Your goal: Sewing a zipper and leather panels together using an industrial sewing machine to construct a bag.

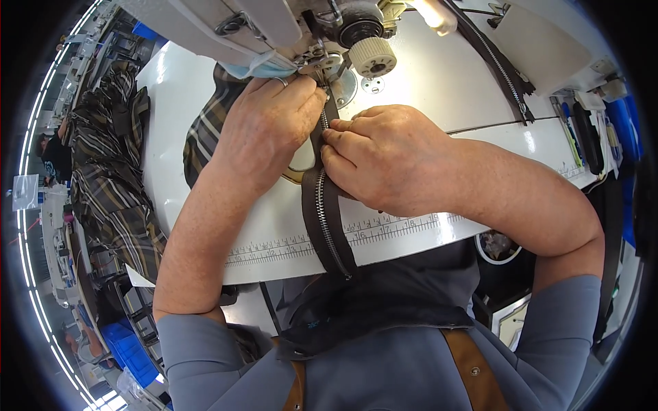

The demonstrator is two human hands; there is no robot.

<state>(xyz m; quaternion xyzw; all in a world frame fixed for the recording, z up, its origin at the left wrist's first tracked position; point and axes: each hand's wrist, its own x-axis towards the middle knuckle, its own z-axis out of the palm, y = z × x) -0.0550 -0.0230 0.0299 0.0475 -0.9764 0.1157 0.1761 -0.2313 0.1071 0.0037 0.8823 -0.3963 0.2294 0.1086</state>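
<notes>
Inside the worktop's [274, 212] near edge, left hand [271, 127] and right hand [387, 161] pinch a zipper [322, 209] uneven tugging could skew.

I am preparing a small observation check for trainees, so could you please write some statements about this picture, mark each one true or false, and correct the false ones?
1. The left hand and right hand are both at the dark zipper. True.
2. A ring is worn on the right hand. False: the ring is on the left hand.
3. The zipper teeth are bright red. False: the teeth are silvery.
4. A second zipper shows at the upper right. True.
5. The large plaid heap lies right of both hands. False: the plaid heap is at the left.
6. A ruler scale runs along the near edge of the white table. True.
</notes>
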